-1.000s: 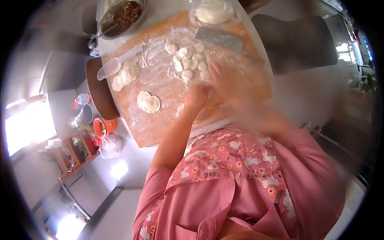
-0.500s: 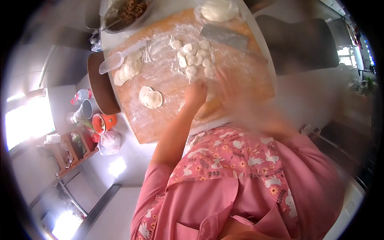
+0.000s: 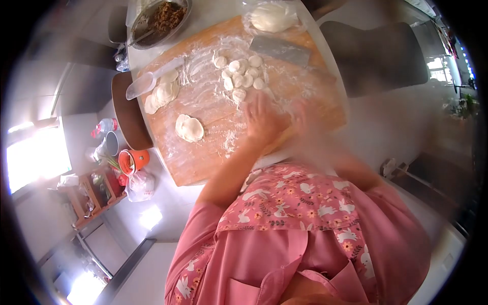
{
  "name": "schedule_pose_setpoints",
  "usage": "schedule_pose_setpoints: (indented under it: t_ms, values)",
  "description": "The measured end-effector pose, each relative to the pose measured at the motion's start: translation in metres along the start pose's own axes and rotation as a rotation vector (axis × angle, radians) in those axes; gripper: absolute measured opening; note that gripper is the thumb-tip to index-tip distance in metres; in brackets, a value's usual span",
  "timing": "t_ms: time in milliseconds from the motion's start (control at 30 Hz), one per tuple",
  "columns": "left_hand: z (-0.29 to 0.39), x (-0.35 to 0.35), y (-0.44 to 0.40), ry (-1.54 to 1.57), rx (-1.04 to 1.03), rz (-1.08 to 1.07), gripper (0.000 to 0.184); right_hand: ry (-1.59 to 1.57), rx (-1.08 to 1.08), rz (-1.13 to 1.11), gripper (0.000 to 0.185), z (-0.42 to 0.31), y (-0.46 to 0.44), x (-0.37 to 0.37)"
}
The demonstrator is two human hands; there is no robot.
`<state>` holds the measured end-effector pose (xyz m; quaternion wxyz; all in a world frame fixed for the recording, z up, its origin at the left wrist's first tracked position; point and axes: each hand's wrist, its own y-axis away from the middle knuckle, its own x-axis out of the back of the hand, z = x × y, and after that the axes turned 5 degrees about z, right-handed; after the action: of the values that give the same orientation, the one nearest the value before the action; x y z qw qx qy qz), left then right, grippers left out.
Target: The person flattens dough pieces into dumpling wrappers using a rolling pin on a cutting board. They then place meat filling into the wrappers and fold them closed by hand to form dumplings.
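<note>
Your floured wooden board [image 3: 175,160], one of it on one table [image 3: 207,25], is where both your hands are, near its close edge; the step in hand looks like working dough by hand there. Your left hand [image 3: 264,119] has its fingers loosely stretched over the wood, but it covers whatever is beneath, so I cannot tell whether it grips anything. Your right hand [image 3: 303,114], close beside it, is blurred, and its grip I cannot tell either. The dough nearest you is the cluster of small pieces [image 3: 238,80] just beyond your left fingertips; taking one, I judge, calls for a light pinch, since several touch. Counting from the biggest down, you have one bowl [image 3: 147,36] of dark filling [image 3: 169,19] at the far left, one bagged dough lump [image 3: 273,18] at the far edge, one flat grey blade [image 3: 280,50] and one clear scoop [image 3: 141,85]. Flattened rounds lie in two groups: a stack [image 3: 165,95] against the scoop, its full number hidden by overlap, and a separate pile [image 3: 189,128] nearer you, probably at least two. Of the small pieces, I count about eleven.
</note>
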<state>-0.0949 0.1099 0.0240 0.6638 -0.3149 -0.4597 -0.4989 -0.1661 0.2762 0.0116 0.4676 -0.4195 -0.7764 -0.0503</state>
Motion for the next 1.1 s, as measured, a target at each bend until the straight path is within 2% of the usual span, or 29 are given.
schedule_pose_setpoints:
  t_ms: [33, 100, 133, 200, 233, 267, 333, 367, 400, 433, 467, 533, 600, 633, 700, 767, 800, 867, 900, 967, 1000, 1033, 1067, 1100]
  values:
    - [0.006, -0.009, 0.010, -0.003, 0.000, 0.002, 0.053, -0.002, 0.001, 0.003, 0.048, 0.006, -0.002, 0.001]
    - [0.012, -0.030, 0.031, 0.084, -0.242, 0.077, 0.050, 0.160, -0.041, 0.077, 0.050, 0.014, -0.005, 0.002]
    - [0.016, -0.035, 0.035, 0.079, -0.237, 0.073, 0.050, 0.153, -0.043, 0.074, 0.050, 0.011, -0.013, 0.003]
    - [0.022, -0.042, 0.039, 0.394, -0.194, 0.075, 0.038, 0.208, 0.031, -0.035, 0.048, 0.005, -0.032, 0.004]
    - [0.019, -0.040, 0.019, 0.146, -0.400, 0.026, 0.029, 0.204, 0.027, -0.039, 0.048, 0.008, -0.043, -0.005]
    - [0.018, -0.037, 0.006, 0.147, -0.400, 0.019, 0.029, 0.161, 0.040, 0.015, 0.046, 0.013, -0.055, -0.017]
    - [0.028, -0.012, -0.016, 0.622, 0.105, 0.112, 0.024, 0.125, 0.040, 0.064, 0.044, 0.016, -0.073, -0.030]
    - [0.025, -0.009, -0.022, 0.627, 0.104, 0.101, 0.024, 0.132, -0.001, 0.050, 0.043, 0.013, -0.081, -0.033]
    - [0.019, -0.005, -0.030, 0.640, 0.171, -0.092, 0.023, 0.143, -0.041, 0.042, 0.042, 0.013, -0.085, -0.033]
    - [0.014, -0.007, -0.034, 0.647, 0.194, -0.189, 0.023, 0.194, -0.088, -0.055, 0.044, 0.014, -0.075, -0.034]
    - [0.008, -0.008, -0.037, 0.649, 0.217, -0.287, 0.023, 0.202, -0.094, -0.048, 0.044, 0.016, -0.056, -0.027]
    - [-0.008, -0.022, -0.033, 0.494, 0.129, -0.232, 0.022, 0.238, 0.148, -0.025, 0.043, 0.006, -0.021, 0.000]
    - [-0.003, -0.005, -0.022, 0.533, 0.136, -0.210, 0.021, 0.256, 0.120, -0.036, 0.044, -0.008, -0.032, 0.012]
    - [0.003, 0.001, -0.019, 0.497, 0.216, -0.180, 0.021, 0.272, 0.093, -0.055, 0.045, -0.017, -0.035, 0.014]
    - [0.004, 0.003, -0.024, 0.459, 0.292, -0.143, 0.021, 0.214, 0.016, -0.067, 0.048, -0.010, -0.066, -0.011]
    - [-0.005, -0.003, -0.037, 0.258, 0.073, -0.271, 0.019, 0.132, -0.155, -0.126, 0.058, -0.012, -0.083, -0.020]
    - [-0.007, -0.009, -0.037, 0.259, 0.070, -0.272, 0.019, 0.134, -0.157, -0.125, 0.058, -0.011, -0.072, -0.014]
    - [-0.018, -0.022, -0.040, 0.313, 0.056, -0.208, 0.016, 0.325, 0.087, -0.152, 0.057, -0.009, -0.040, 0.000]
    - [-0.023, -0.021, -0.029, 0.505, 0.091, -0.095, 0.016, 0.326, 0.091, -0.148, 0.057, -0.008, -0.031, 0.003]
    - [-0.021, -0.016, -0.019, 0.460, 0.169, -0.126, 0.018, 0.256, 0.117, -0.082, 0.058, -0.006, -0.016, 0.004]
    - [-0.018, -0.013, -0.013, 0.414, 0.247, -0.171, 0.019, 0.251, 0.109, -0.089, 0.058, -0.009, -0.021, -0.001]
    - [-0.005, -0.002, -0.014, 0.405, 0.244, -0.068, 0.019, 0.239, 0.047, -0.113, 0.059, -0.012, -0.043, -0.010]
    - [-0.012, -0.011, -0.020, 0.403, 0.244, -0.065, 0.019, 0.227, -0.015, -0.134, 0.060, -0.013, -0.064, -0.019]
    - [-0.017, -0.013, -0.030, 0.322, 0.110, -0.077, 0.018, 0.207, -0.112, -0.151, 0.061, -0.013, -0.076, -0.025]
